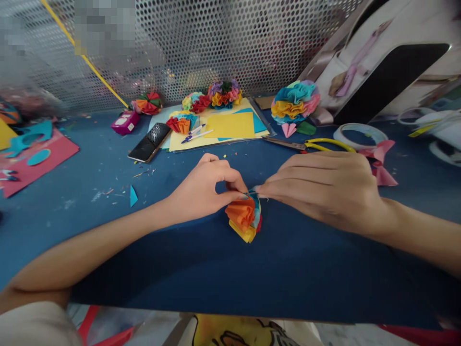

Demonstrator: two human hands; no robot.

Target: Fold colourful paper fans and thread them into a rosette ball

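A small bunch of pleated paper [245, 218], orange, yellow, blue and a little red, hangs just over the blue table near its middle. My left hand [212, 187] pinches the top of the bunch from the left, thumb and forefinger pressed together. From the right, the fingertips of my right hand [320, 187] are closed on a thin string at the top of the same bunch. The string runs between the two sets of fingertips. The other fingers of my right hand are stretched side by side above the table.
Behind lie a phone [149, 142], yellow paper sheets [230, 126], pens, finished paper flowers [295, 102], scissors [317, 143] and a tape roll [360, 136]. Red paper [54, 154] lies at left, a purple box [125, 122] beyond it. A perforated metal screen [223, 43] stands behind.
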